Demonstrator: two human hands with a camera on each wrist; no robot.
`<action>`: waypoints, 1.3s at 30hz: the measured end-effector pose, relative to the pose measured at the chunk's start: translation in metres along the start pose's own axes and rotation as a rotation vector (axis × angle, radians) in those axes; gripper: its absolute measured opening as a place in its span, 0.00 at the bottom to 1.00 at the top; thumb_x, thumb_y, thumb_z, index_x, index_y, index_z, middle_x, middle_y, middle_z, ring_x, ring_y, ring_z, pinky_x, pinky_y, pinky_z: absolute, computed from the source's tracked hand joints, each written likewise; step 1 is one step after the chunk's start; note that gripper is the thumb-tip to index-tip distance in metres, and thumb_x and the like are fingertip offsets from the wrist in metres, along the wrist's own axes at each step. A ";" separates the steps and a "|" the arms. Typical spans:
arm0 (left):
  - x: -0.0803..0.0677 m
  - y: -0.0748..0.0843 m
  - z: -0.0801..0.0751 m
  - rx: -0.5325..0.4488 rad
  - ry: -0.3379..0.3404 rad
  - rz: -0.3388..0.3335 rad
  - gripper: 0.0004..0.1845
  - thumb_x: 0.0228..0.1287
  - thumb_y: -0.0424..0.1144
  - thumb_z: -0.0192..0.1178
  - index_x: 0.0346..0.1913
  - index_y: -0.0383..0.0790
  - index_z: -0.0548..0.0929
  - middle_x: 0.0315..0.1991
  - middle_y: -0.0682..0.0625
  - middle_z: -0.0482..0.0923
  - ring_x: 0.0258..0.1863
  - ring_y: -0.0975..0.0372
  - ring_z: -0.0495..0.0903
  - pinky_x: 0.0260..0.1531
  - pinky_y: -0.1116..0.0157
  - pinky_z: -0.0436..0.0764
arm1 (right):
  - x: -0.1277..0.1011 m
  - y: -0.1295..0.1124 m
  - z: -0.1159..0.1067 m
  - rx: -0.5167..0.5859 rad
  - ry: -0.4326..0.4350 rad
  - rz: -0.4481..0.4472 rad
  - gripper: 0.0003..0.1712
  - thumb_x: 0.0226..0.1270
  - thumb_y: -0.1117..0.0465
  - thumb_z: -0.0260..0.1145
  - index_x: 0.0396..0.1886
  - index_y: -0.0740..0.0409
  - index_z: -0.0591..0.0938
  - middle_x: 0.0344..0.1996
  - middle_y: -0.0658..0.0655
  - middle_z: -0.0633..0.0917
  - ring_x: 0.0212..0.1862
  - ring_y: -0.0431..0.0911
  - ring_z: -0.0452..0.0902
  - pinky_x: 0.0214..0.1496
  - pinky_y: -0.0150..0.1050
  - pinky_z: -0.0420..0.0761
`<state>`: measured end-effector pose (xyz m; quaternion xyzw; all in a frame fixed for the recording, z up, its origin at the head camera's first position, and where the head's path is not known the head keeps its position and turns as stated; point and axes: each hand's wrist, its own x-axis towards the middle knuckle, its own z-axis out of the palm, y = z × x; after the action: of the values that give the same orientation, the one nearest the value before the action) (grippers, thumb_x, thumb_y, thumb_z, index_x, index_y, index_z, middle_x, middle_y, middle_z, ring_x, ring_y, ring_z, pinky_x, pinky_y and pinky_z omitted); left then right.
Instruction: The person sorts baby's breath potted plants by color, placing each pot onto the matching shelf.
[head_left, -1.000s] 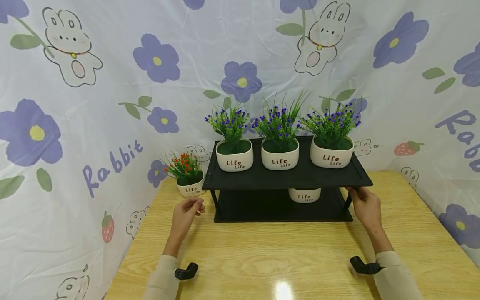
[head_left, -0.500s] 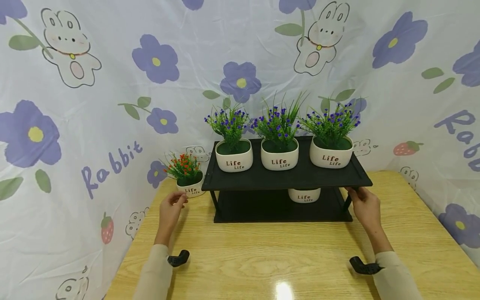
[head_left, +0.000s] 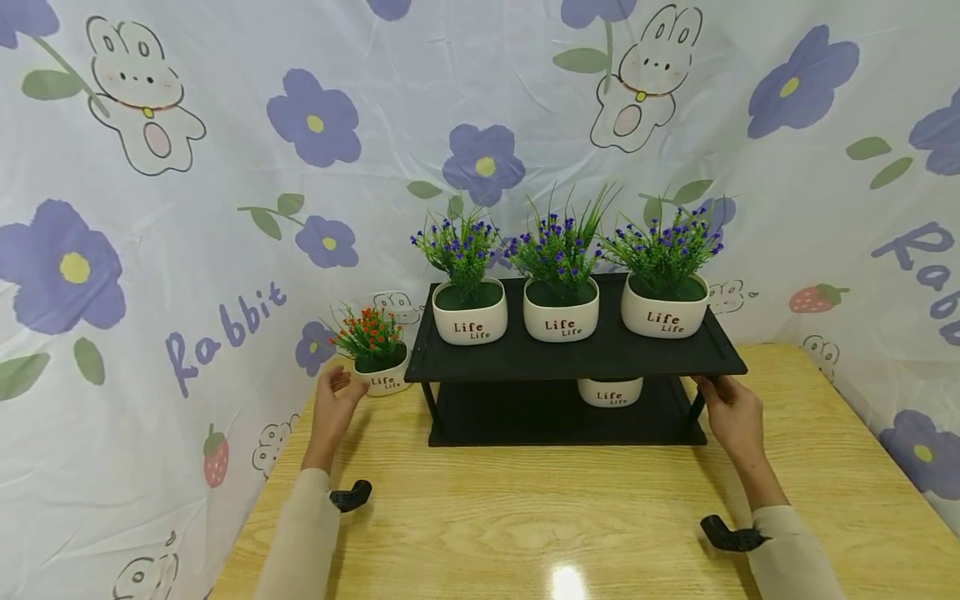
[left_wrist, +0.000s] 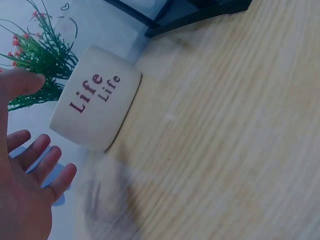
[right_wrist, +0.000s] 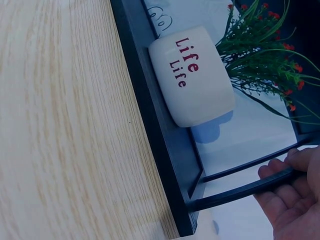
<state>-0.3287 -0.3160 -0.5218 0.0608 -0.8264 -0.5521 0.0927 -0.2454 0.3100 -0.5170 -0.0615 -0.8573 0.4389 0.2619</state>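
My left hand (head_left: 335,404) is at the left side of a white pot (head_left: 385,382) of red artificial flowers, which stands on the table. In the left wrist view its fingers (left_wrist: 42,155) and thumb are spread apart, close to that pot, with nothing held. My right hand (head_left: 733,417) grips the front right post (right_wrist: 240,192) of a black two-tier shelf (head_left: 487,362), thumb and fingers curled round it just under the top board. On the lower board sits another white pot (right_wrist: 195,80) with red flowers, mostly covered by the upper board in the head view.
Three white pots with purple flowers, at left (head_left: 470,323), middle (head_left: 561,321) and right (head_left: 663,315), stand along the upper board. The wooden table (head_left: 525,508) reaches a printed cloth backdrop (head_left: 225,250) behind and on both sides.
My left hand has moved left and slightly away from me, from beside the shelf to the left side of the red-flowered pot, its fingers spreading. The right hand stays on the post.
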 end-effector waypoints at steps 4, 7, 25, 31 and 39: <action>0.008 0.001 -0.002 0.021 -0.056 -0.012 0.53 0.77 0.51 0.64 0.87 0.36 0.41 0.83 0.33 0.51 0.84 0.41 0.51 0.81 0.41 0.59 | 0.000 -0.001 0.000 0.002 0.003 0.000 0.18 0.85 0.59 0.60 0.59 0.65 0.88 0.51 0.71 0.90 0.39 0.10 0.66 0.38 0.13 0.69; 0.015 0.002 -0.001 0.021 -0.080 -0.039 0.56 0.76 0.50 0.66 0.87 0.39 0.35 0.85 0.34 0.45 0.86 0.41 0.46 0.83 0.40 0.55 | 0.000 0.000 0.000 0.002 0.000 0.000 0.18 0.85 0.59 0.60 0.59 0.65 0.88 0.51 0.71 0.90 0.39 0.10 0.66 0.38 0.14 0.69; 0.029 0.005 0.014 -0.081 -0.163 -0.137 0.64 0.73 0.43 0.70 0.86 0.46 0.25 0.88 0.41 0.25 0.88 0.45 0.30 0.85 0.41 0.45 | -0.002 -0.001 -0.001 0.001 -0.019 0.014 0.20 0.86 0.57 0.58 0.61 0.66 0.87 0.53 0.71 0.89 0.40 0.09 0.66 0.39 0.13 0.69; 0.023 0.021 0.016 -0.182 -0.192 -0.158 0.67 0.71 0.33 0.70 0.85 0.45 0.20 0.88 0.38 0.25 0.87 0.41 0.37 0.85 0.41 0.45 | -0.001 -0.002 -0.001 0.011 -0.015 -0.003 0.19 0.86 0.59 0.59 0.61 0.66 0.87 0.53 0.72 0.90 0.40 0.10 0.67 0.38 0.14 0.70; 0.030 -0.008 0.029 -0.026 -0.108 -0.119 0.68 0.69 0.43 0.74 0.86 0.44 0.25 0.86 0.31 0.29 0.85 0.37 0.44 0.84 0.41 0.53 | -0.002 -0.002 -0.001 0.000 -0.017 0.008 0.19 0.86 0.57 0.59 0.61 0.66 0.87 0.52 0.72 0.89 0.39 0.10 0.66 0.38 0.15 0.70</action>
<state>-0.3646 -0.2989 -0.5369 0.0785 -0.8179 -0.5697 0.0158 -0.2432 0.3089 -0.5159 -0.0609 -0.8592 0.4406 0.2528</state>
